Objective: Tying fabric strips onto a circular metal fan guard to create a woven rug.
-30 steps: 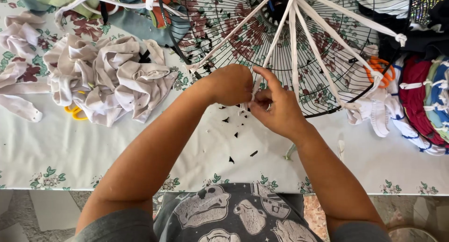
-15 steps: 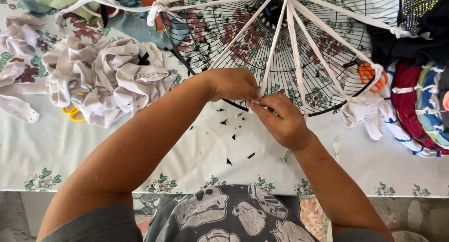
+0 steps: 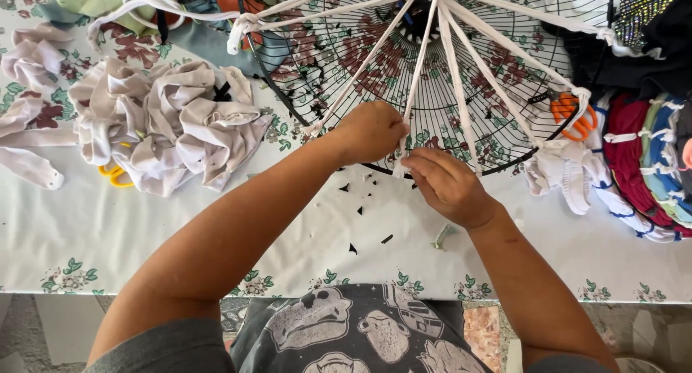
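Observation:
A round black wire fan guard (image 3: 504, 92) lies on the table, with white fabric strips (image 3: 455, 77) stretched across it like spokes from the hub to the rim. My left hand (image 3: 371, 131) and my right hand (image 3: 447, 185) meet at the near rim. Both pinch the end of one white strip (image 3: 400, 167) where it wraps the rim wire. Small dark scraps (image 3: 360, 211) lie on the cloth just below my hands.
A heap of white fabric strips (image 3: 166, 124) sits at the left with yellow scissors (image 3: 112, 175) under it. Orange-handled scissors (image 3: 573, 117) lie at the guard's right edge. Coiled red and blue fabric work (image 3: 645, 164) sits far right. The floral tablecloth (image 3: 86, 236) ends near me.
My hands stayed at the near rim, working the strip end. The view shifted slightly, so the guard and the piles sit a little differently in the frame.

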